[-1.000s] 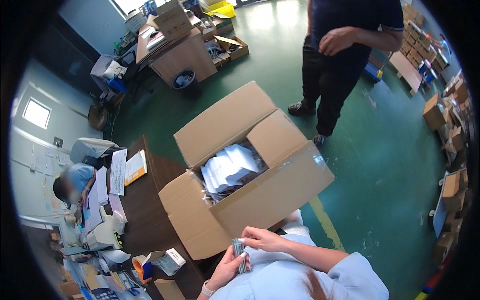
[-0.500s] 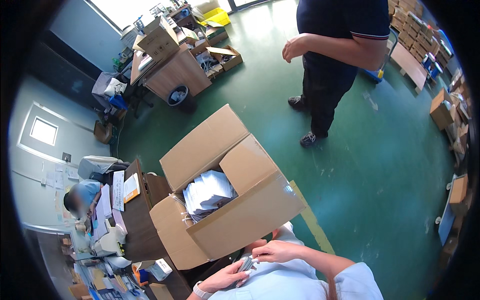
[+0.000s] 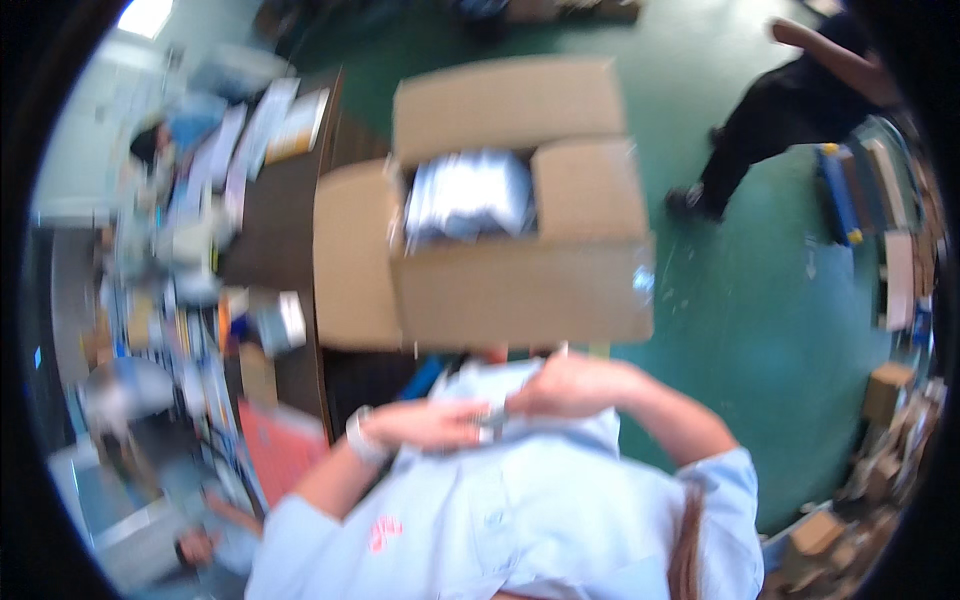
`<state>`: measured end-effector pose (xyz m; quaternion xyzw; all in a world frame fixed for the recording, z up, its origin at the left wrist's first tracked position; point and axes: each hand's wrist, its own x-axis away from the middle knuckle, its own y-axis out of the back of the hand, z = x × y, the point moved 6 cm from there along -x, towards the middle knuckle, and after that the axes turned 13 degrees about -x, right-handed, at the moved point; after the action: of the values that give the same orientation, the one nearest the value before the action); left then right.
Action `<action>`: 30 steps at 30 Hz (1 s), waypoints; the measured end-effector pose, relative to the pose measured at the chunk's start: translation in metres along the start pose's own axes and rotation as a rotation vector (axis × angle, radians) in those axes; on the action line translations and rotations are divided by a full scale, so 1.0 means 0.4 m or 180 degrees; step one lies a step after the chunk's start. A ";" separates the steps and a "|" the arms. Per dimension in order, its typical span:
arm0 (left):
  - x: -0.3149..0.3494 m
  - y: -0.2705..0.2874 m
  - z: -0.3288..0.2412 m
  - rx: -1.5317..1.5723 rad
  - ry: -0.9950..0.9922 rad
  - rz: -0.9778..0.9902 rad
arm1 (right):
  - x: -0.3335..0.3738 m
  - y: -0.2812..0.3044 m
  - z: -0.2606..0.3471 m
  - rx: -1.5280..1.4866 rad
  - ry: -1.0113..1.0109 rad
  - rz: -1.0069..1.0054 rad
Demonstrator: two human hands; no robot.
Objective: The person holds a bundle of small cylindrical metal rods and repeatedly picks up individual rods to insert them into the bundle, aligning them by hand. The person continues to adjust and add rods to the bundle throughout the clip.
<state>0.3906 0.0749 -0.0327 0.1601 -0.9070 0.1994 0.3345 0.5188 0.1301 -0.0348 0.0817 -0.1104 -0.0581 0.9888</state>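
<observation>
Your left hand (image 3: pixel 430 422) and right hand (image 3: pixel 570 385) | fingers pinched shut on small grey packet (image 3: pixel 492 420) | likely light, slippery; grip its edges.

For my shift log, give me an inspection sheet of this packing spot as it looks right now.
Surface: dark desk, left, crowded.
Job's things: small object, blurred, between both hands at the chest.
Clutter: papers and boxes on the desk.
Grippers: left hand and right hand meet on the object.
Cables: nothing seen.
Surroundings: open cardboard box with pale bags; green floor; another person standing.
</observation>
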 end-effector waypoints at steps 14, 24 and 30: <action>0.352 0.084 0.279 0.2728 -0.1365 -0.0930 | -0.510 -0.002 0.237 0.1597 0.1002 0.0199; 0.594 0.089 0.501 0.2672 -0.1592 -0.1260 | -0.837 -0.137 0.363 0.1746 0.1104 0.1004; 0.613 0.094 0.517 0.2693 -0.1618 -0.1575 | -0.890 -0.149 0.389 0.1944 0.1188 0.1124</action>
<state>0.0845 -0.0281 -0.0220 0.5321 -0.7353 0.4170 0.0484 0.1328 0.0957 0.0301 0.3609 0.0466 0.1641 0.9169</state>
